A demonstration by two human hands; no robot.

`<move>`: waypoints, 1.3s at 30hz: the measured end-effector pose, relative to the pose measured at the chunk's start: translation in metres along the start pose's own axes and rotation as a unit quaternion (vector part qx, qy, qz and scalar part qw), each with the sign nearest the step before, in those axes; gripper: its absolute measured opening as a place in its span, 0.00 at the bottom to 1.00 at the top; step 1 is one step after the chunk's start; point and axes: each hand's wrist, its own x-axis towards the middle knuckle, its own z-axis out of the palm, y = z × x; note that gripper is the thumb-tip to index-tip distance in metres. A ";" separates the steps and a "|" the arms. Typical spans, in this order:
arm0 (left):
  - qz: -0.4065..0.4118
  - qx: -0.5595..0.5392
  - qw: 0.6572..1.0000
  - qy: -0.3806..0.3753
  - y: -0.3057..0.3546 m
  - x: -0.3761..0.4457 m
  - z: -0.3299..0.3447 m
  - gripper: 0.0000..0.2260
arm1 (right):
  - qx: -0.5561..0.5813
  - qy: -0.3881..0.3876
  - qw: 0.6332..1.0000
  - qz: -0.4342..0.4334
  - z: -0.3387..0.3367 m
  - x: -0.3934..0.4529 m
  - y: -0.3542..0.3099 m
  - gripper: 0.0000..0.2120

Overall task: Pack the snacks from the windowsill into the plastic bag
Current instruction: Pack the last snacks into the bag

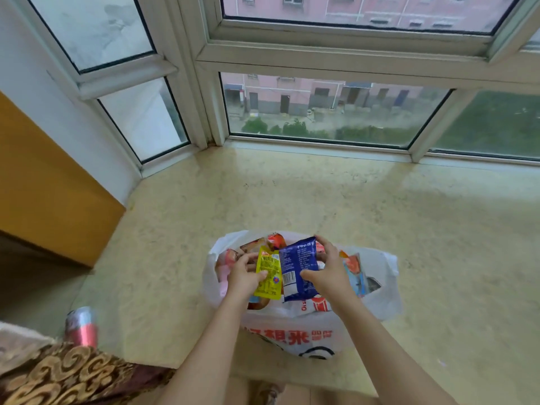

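A wide, pale yellow stone windowsill (pixel 292 200) fills most of the view, bounded on its far side by a white-framed window (pixel 336 54) that looks out on pink buildings and greenery. An orange-brown panel (pixel 49 188) stands at the left edge of the sill. At the near left corner lies a brown fabric with a gold scroll pattern (pixel 73 372), and just beyond it stands a pink and silver can (pixel 82 325), blurred.

Near the centre of the sill sits a white plastic bag (pixel 380 299) with red characters printed on its near side. Its mouth is open and it holds several snack packets in red, orange and blue wrappers (pixel 355 270); their separate shapes are hard to tell apart.

Both bare forearms reach from the near edge to the bag's mouth. The right hand (pixel 330 273) grips a dark blue snack packet (pixel 298 270), thumb on its near face and fingers curled over its far right edge. The left hand (pixel 244 276) pinches a smaller yellow snack packet (pixel 268 276) between thumb and fingers at the packet's left edge. The two packets are held side by side, touching or nearly so, directly above the open bag, barcode and print sides facing the camera.
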 end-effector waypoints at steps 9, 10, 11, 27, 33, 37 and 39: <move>0.203 0.338 0.918 0.049 -0.027 0.012 0.003 0.36 | -0.182 0.078 0.979 -0.050 0.041 0.008 0.029 0.39; 0.240 0.380 0.892 0.044 -0.029 0.012 0.002 0.36 | -0.238 0.095 0.964 -0.074 0.042 0.007 0.029 0.39; 0.267 0.420 0.867 0.030 -0.031 0.013 0.002 0.36 | -0.289 0.105 0.946 -0.098 0.043 0.006 0.030 0.40; 0.331 0.542 0.772 0.043 -0.021 0.011 -0.018 0.28 | -0.559 0.046 0.797 -0.223 0.054 -0.008 0.054 0.42; 0.391 0.573 0.710 0.124 -0.014 0.012 -0.037 0.33 | -0.558 0.078 0.785 -0.257 0.054 -0.014 0.044 0.40; 0.307 0.609 0.707 0.189 -0.016 0.008 -0.064 0.36 | -0.546 0.125 0.778 -0.287 0.047 -0.024 0.041 0.37; 0.239 0.601 0.735 0.204 -0.018 0.006 -0.072 0.35 | -0.535 0.138 0.778 -0.299 0.045 -0.028 0.045 0.39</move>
